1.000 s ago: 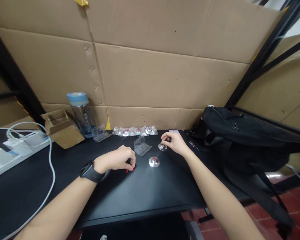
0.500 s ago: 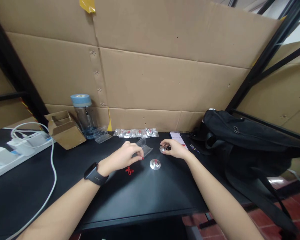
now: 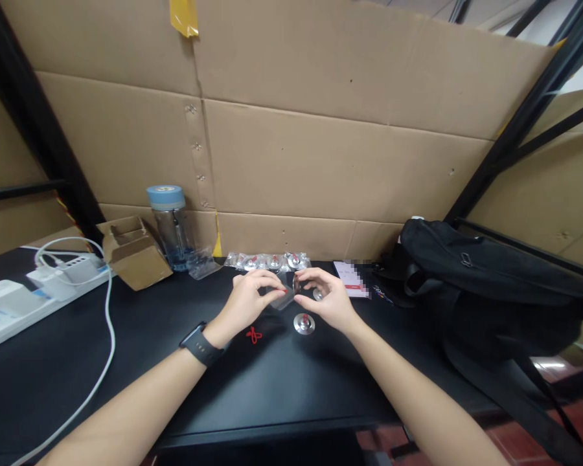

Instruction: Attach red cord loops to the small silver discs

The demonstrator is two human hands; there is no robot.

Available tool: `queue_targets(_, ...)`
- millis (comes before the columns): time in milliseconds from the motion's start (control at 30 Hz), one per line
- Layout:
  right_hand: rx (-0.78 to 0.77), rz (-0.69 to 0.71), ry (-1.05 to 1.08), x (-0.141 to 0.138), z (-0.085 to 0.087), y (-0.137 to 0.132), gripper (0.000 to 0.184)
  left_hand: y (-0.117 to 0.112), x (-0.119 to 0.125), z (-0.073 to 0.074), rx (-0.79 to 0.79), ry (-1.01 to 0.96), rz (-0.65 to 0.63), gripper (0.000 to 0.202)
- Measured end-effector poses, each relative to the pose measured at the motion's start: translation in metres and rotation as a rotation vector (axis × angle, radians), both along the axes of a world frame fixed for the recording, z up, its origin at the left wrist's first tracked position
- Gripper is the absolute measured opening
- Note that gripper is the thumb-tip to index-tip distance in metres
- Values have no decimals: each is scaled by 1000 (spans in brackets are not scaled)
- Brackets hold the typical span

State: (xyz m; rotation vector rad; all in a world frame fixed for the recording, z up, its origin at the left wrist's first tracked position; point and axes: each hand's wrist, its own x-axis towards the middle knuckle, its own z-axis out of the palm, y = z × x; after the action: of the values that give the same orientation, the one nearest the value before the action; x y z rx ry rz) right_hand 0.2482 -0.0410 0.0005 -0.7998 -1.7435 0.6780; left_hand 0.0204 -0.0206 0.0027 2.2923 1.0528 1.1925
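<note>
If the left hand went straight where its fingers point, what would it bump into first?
Probably the disc pinched by the right hand, just ahead of the left hand. The clear bag is near that line too but seems lower; depth is hard to judge.

The left arm (image 3: 143,388) reaches in from eight o'clock, its left hand (image 3: 247,296) back upward, with thumb and fingers drawn together in a pinch aimed at three o'clock. The right arm (image 3: 412,385) enters from four o'clock, its right hand (image 3: 334,304) aimed towards ten, thumb below curled fingers in a wider grip. Both sets of fingertips face each other, near but apart.
</note>
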Motion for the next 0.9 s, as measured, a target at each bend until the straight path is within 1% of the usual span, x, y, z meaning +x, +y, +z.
queue_targets(133,22,14,42,-15,-4,-7,31,-1,5,-3,-5,-70,6,10)
queue_targets(300,24,19,88,-17,-10,-6,35,-7,10,-2,5,-72,17,12)
queue_targets(433,31,12,91,-18,-9,-7,34,-11,13,-1,18,-35,56,12)
queue_targets(567,28,-28,64,-18,-8,-8,32,-15,14,0,24,34,81,14)
queue_targets(733,30,-40,43,-20,-10,-9,31,-19,16,-1,105,136,161,11)
queue_targets(800,25,-32,49,-21,-11,-9,31,-19,16,-1,123,145,173,10)
queue_targets(900,10,-14,103,-22,-11,-8,30,-18,16,-2,90,108,154,11)
